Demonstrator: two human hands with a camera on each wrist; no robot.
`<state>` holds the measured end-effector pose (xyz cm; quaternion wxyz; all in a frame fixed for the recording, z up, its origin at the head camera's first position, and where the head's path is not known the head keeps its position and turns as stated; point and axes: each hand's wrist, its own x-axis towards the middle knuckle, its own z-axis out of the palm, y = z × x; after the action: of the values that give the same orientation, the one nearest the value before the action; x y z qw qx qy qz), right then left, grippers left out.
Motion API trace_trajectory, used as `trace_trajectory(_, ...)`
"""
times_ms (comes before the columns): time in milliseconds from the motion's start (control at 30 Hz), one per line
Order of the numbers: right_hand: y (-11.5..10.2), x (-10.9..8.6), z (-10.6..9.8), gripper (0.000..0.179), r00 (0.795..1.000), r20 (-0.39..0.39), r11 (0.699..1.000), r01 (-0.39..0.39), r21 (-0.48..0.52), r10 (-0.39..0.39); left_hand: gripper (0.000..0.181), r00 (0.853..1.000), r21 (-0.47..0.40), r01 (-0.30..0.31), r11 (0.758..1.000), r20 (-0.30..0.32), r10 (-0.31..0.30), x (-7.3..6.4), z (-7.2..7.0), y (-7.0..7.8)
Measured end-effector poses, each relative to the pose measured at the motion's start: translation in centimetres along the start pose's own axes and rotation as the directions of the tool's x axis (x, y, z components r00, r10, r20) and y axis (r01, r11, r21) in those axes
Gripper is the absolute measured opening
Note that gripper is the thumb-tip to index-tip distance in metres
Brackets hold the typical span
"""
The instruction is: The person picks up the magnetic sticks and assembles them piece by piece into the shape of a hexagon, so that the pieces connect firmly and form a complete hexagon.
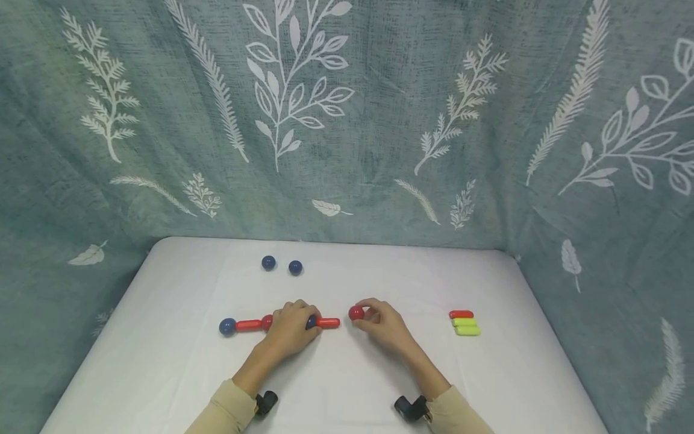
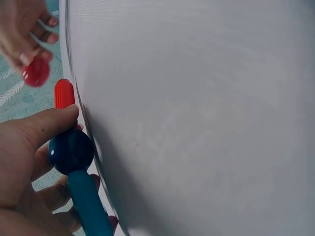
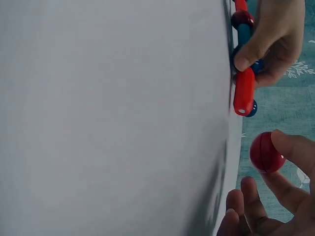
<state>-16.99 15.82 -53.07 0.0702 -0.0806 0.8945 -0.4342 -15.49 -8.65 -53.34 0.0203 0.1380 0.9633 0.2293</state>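
Note:
My left hand [image 1: 293, 327] grips a row of joined balls and rods near its right end. From the left, the row shows a blue ball [image 1: 228, 327], a red rod [image 1: 249, 325], a red ball [image 1: 267, 322], then a blue-green rod [image 2: 90, 204] mostly hidden under the hand in the head view. After that come another blue ball [image 2: 71, 151] and a red end rod [image 1: 328, 323] pointing right. Thumb and fingertips of my right hand [image 1: 382, 325] pinch a loose red ball [image 3: 267, 152], a short gap away from the end rod's free tip.
Two blue balls, one left [image 1: 268, 263] and one right [image 1: 295, 267], lie toward the far edge of the white table [image 1: 390, 271]. On the right lie a red rod [image 1: 461, 314] and two yellow-green rods [image 1: 467, 331], side by side. A leaf-patterned curtain [image 1: 374, 138] hangs behind.

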Motion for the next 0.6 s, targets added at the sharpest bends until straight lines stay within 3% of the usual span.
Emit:
trace_trajectory(200,0.68,-1.02,0.49,0.032,0.999,0.031,0.999,0.023,-0.029,-0.022,0.024,1.0,0.0,-0.012,1.0,-0.007,0.012,-0.04,-0.08,0.04)
trace_trajectory(600,0.88,-1.08,0.87,0.03,0.997,0.041,0.995,0.072,-0.068,-0.069,0.024,1.0,0.008,-0.014,1.0,-0.007,0.014,-0.04,0.01,0.01)
